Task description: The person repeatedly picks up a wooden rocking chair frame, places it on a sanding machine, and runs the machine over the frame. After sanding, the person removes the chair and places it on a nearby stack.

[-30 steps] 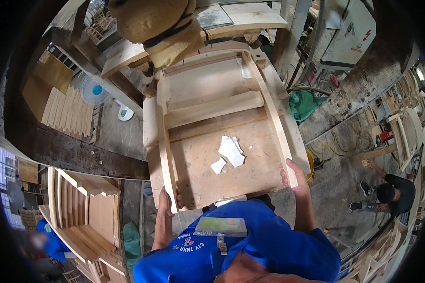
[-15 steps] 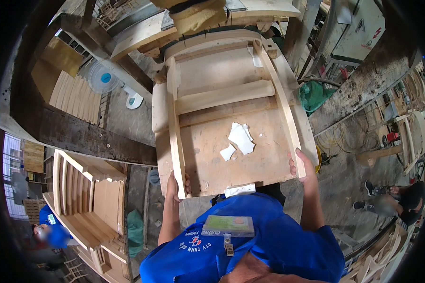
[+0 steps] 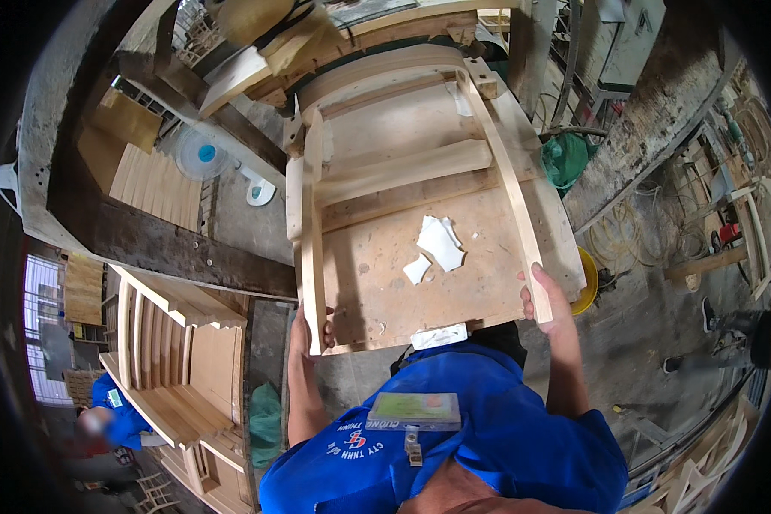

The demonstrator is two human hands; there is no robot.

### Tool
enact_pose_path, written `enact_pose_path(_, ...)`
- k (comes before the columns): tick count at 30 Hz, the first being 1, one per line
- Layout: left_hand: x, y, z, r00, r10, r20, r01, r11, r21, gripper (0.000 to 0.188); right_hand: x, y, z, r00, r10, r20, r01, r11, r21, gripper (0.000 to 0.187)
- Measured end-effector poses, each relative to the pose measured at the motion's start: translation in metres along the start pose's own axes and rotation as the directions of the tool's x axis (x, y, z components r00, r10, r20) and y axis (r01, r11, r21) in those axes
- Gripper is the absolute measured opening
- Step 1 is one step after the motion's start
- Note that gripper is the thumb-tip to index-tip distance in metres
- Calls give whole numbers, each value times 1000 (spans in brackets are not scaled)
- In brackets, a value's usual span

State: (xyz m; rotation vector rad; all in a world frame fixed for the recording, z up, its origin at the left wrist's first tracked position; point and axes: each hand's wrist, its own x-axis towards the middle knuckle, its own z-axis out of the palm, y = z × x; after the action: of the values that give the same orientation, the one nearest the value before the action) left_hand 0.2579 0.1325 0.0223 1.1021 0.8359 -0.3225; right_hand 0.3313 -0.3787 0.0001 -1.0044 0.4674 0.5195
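Note:
A pale wooden chair-back frame, with two long legs, a crosspiece and a curved top rail, lies over a worn plywood board. My left hand is wrapped round the near end of the left leg. On the right leg's near end, my right hand is closed with its thumb on top. The far curved rail sits against the workbench fixture, between small wooden blocks. Torn white scraps lie on the board between the legs. A white block-shaped piece rests at the board's near edge.
Dark heavy beams flank the board on both sides. Stacked curved wooden parts stand at lower left, near a co-worker in blue. A fan, a green bag and a yellow bucket are around the board.
The frame's near ends have shifted slightly left and upward with both hands still on them. The view has tilted a little. At far right, another person has moved toward the picture's edge.

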Motion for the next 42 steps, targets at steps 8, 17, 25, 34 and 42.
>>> enact_pose_path(8,-33,16,-8,1000,-28,5,28,996,85,56,-38,17,8,999,-33,-8,33,999,10,49)
enact_pose_path(17,-63,-12,-14,998,-43,34,42,999,22,52,-82,18,11,1000,4,-14,-4,1000,-17,40)
enact_pose_path(25,-85,-51,-39,968,10,250,5,998,-57,55,-88,48,-12,999,-43,2,43,998,-52,45)
enact_pose_path(34,-60,-48,-26,990,34,137,-32,999,-17,54,-127,93,-75,996,56,68,-58,998,25,43)
enact_pose_path(42,7,-12,48,987,101,126,-128,965,230,54,-136,114,-115,981,56,-186,-162,760,-629,58)
